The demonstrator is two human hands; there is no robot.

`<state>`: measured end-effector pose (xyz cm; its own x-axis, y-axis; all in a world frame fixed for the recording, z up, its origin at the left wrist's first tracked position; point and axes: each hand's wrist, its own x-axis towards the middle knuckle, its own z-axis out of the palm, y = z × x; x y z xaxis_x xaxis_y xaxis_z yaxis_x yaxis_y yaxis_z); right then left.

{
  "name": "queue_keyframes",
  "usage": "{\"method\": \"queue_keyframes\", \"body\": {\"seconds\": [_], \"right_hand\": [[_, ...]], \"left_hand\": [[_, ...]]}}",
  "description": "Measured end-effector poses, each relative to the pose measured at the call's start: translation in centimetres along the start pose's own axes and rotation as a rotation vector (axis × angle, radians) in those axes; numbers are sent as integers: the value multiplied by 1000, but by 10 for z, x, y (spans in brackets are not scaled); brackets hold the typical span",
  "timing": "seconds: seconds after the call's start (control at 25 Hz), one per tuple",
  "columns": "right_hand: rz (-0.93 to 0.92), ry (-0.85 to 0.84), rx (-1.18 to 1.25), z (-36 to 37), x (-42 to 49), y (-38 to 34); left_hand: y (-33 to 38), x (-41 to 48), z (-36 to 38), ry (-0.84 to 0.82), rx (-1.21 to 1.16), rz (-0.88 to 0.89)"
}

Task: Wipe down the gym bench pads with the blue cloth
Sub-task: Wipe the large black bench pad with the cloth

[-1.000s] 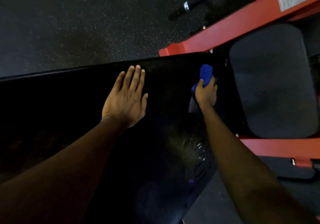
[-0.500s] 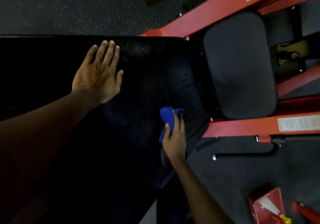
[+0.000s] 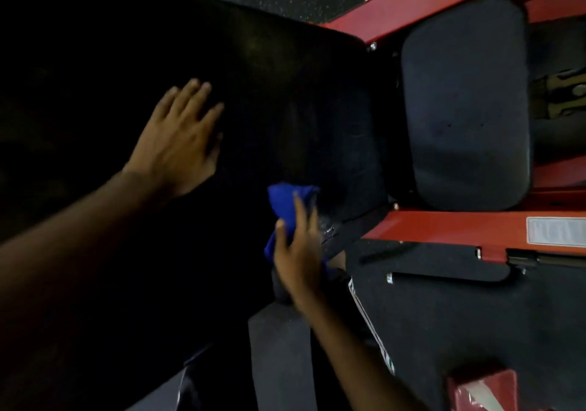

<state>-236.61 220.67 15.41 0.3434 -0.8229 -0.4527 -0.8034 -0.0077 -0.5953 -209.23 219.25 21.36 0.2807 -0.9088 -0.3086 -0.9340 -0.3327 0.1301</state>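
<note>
right hand (image 3: 298, 252), fingers curled round the bunched blue cloth (image 3: 285, 201) at lower centre, works the long black pad's (image 3: 285, 77) near corner; left hand (image 3: 177, 137) lies flat on it, fingers straight. i'd overlap firm strokes to the edge, then do the grey seat pad (image 3: 466, 103) upper right. no container visible

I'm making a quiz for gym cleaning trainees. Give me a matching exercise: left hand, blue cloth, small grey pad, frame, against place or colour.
1 left hand
2 blue cloth
3 small grey pad
4 frame

A painted red
B gripped by the right hand
C flat on the long black pad
D between the frame rails

Pairs: 1-C, 2-B, 3-D, 4-A
</note>
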Motion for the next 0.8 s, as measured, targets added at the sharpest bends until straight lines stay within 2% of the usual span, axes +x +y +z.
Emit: {"method": "queue_keyframes", "body": {"seconds": [0.12, 0.28, 0.36, 0.52, 0.6, 0.68, 0.8], "right_hand": [[-155, -132, -48, 3, -64, -1], [-317, -155, -133, -6, -5, 39], [-229, -75, -134, -14, 31, 57], [116, 43, -51, -33, 93, 74], [171, 83, -11, -26, 85, 59], [49, 70, -4, -16, 47, 37], [-209, -139, -47, -15, 2, 37]], "left_hand": [[26, -79, 18, -31, 45, -61], [35, -91, 35, -33, 157, -95], [35, -87, 39, -24, 177, -100], [36, -90, 44, -21, 206, -114], [35, -90, 42, -29, 217, -108], [36, -90, 42, -22, 237, -120], [37, -89, 42, -34, 254, -121]]}}
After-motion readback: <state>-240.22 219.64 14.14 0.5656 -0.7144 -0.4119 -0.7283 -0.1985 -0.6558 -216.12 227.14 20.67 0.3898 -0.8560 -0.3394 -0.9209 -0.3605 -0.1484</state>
